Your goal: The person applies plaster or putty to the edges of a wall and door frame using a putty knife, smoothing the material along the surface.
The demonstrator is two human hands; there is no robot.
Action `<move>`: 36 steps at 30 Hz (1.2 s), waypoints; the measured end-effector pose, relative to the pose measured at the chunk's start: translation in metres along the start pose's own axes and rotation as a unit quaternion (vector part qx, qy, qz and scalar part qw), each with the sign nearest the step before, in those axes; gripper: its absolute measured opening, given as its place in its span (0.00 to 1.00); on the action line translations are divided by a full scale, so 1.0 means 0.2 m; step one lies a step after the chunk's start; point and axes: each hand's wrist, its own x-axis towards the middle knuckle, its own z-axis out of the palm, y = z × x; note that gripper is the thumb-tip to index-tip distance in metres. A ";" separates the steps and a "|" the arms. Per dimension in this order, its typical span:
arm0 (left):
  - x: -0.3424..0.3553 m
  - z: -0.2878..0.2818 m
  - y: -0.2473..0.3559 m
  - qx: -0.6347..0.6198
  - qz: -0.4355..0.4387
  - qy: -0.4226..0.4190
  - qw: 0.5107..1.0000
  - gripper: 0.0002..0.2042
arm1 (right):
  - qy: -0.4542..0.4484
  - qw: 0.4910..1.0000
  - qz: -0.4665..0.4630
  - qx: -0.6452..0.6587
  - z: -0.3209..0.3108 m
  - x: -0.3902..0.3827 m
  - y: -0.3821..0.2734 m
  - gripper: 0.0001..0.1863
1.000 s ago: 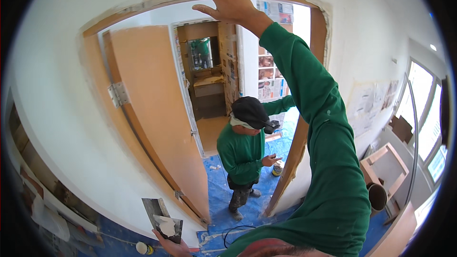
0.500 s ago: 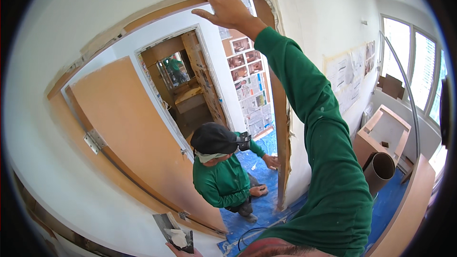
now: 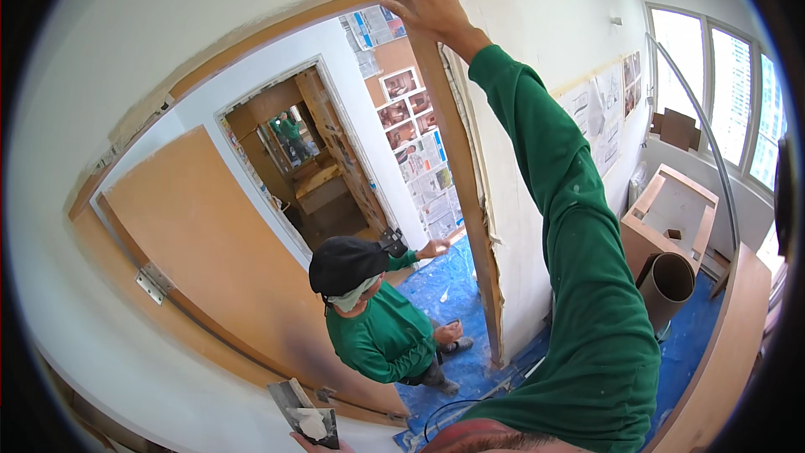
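Observation:
My right hand is raised high, its palm against the wall at the top corner of the door frame. The fingers are stretched out and the thumb lies over the frame's edge. Low in view, only a little of my left hand shows, gripping a broad dark putty knife with white filler on it. A second flat grey blade sticks up behind it; how it is held is hidden. Rough filler runs along the wall beside the frame.
A co-worker in green crouches in the doorway beside the open tan door. Blue sheeting covers the floor. At right are a rolled brown sheet, a wooden cabinet frame and a long board.
My right hand has slid right along the frame's top to its corner. My left hand still holds the putty knife. The co-worker's head and outstretched hand have shifted left, and the view has turned slightly.

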 end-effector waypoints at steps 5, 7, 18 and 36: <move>0.05 0.02 -0.02 -0.513 -0.356 0.043 0.780 0.26 | 0.045 0.998 0.039 0.001 0.01 -0.06 -0.02 0.41; 0.07 0.04 0.04 -0.492 -0.360 0.037 0.792 0.26 | 0.042 0.998 0.051 0.006 0.03 -0.08 -0.05 0.40; 0.06 0.11 -0.15 -0.586 -0.419 0.109 0.685 0.30 | 0.078 0.996 0.039 -0.022 0.15 -0.10 0.01 0.32; 0.08 -0.08 -0.01 -0.637 -0.376 0.142 0.657 0.25 | 0.067 0.996 0.039 -0.039 0.09 -0.06 -0.11 0.30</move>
